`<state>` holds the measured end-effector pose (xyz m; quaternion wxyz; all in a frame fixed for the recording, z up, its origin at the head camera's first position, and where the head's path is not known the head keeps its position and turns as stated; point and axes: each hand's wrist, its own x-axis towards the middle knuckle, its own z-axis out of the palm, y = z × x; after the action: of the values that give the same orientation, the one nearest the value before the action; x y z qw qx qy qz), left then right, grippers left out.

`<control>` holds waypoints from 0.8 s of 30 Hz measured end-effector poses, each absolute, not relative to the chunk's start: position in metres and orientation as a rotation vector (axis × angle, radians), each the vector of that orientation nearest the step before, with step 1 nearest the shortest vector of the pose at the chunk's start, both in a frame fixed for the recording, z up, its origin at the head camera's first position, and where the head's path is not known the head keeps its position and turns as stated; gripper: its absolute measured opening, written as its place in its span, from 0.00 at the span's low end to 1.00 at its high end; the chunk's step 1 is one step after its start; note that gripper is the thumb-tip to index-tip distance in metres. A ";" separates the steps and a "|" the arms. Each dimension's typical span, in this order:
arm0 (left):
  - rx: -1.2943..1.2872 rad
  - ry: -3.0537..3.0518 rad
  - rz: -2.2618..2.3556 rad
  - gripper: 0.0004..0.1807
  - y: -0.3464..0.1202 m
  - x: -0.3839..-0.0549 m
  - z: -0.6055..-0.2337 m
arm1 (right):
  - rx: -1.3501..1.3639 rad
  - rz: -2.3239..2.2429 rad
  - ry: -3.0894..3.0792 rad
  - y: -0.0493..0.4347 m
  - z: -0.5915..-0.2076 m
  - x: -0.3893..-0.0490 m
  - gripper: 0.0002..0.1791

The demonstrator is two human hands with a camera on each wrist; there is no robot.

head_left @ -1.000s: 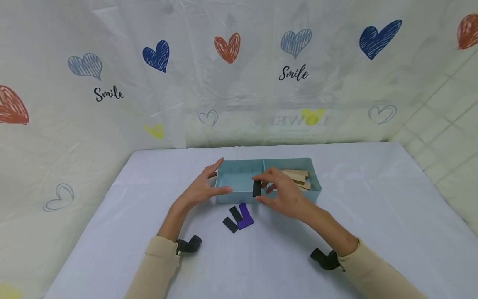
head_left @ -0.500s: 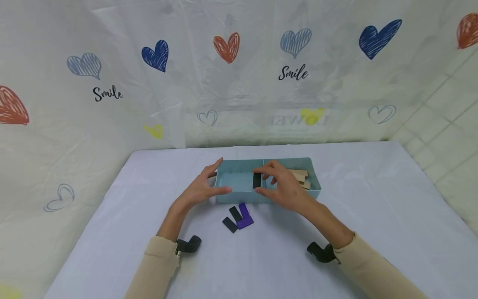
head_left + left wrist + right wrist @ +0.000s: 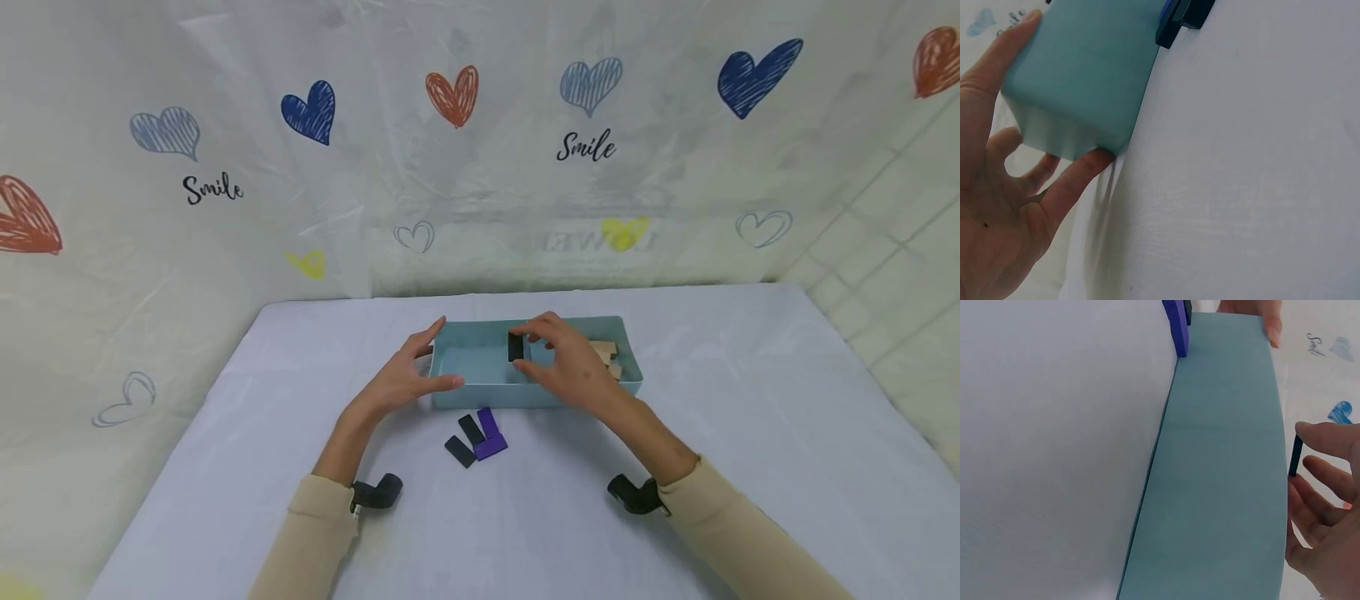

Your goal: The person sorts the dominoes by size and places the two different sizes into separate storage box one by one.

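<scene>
Two black blocks (image 3: 465,440) and two purple blocks (image 3: 491,447) lie on our bench (image 3: 750,400) in the head view, just in front of the light-blue box (image 3: 487,396) sitting toward the far edge. We've got a third black block (image 3: 515,347) pinched in our right grip (image 3: 573,362), over the box, and our left grip (image 3: 411,371) is spread wide at its left end. Left wrist cam: fingers (image 3: 1075,186) pretty straight, touching the box. Right wrist cam: we see that third block edge-on, just past the box's rim.
</scene>
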<state>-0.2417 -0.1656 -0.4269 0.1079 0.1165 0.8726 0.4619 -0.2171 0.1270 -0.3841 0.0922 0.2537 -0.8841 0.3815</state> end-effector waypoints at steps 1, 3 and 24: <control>0.342 2.568 1.359 0.59 -0.166 -0.242 -0.427 | 0.754 1.123 -2.626 0.127 -0.384 -0.218 0.24; 0.339 2.569 1.355 0.59 -0.166 -0.242 -0.427 | 0.753 1.112 -2.628 0.127 -0.384 -0.220 0.23; 0.349 2.570 1.356 0.59 -0.167 -0.245 -0.428 | 0.722 1.145 -2.669 0.124 -0.385 -0.230 0.24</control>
<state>-0.2445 -0.1665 -0.4285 0.1072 0.1186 0.8731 0.4606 -0.2302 0.1241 -0.3853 0.0744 0.2404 -0.8894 0.3815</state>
